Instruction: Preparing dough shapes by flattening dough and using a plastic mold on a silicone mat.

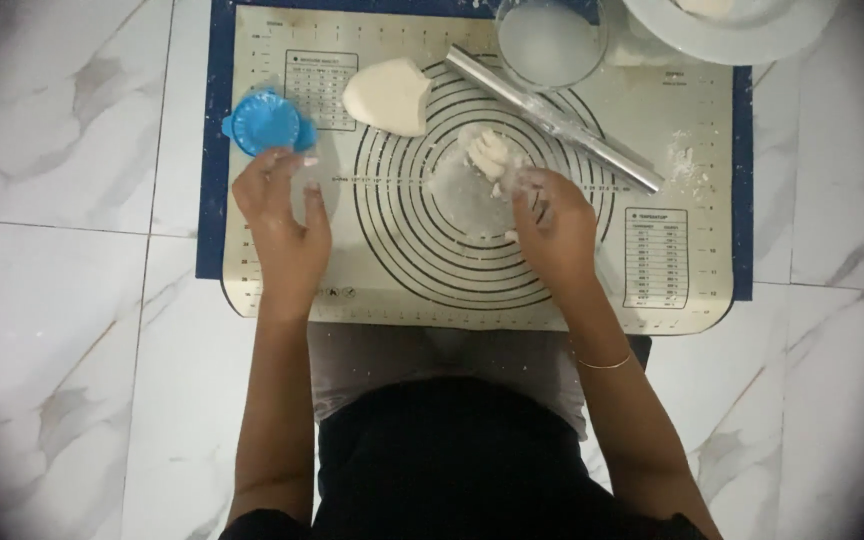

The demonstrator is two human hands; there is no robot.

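Observation:
My right hand (552, 225) rests on a cream baking mat (382, 290) with ring markings, its floury fingertips pinching a small lump of white dough (490, 152) near the rings' middle. My left hand (284, 222) hovers over the mat's left side with fingers spread and empty, just below a blue round dumpling press (265, 122). A larger smooth dough piece (389, 96) lies at the mat's upper middle. A metal rolling pin (557, 120) lies slantwise to the upper right of the small dough.
A glass bowl of white flour (550, 42) stands at the mat's far edge, beside a white plate (732, 30). Loose flour (687, 160) dusts the mat's right side. White marble floor tiles (62, 300) surround the mat. My knees sit at the near edge.

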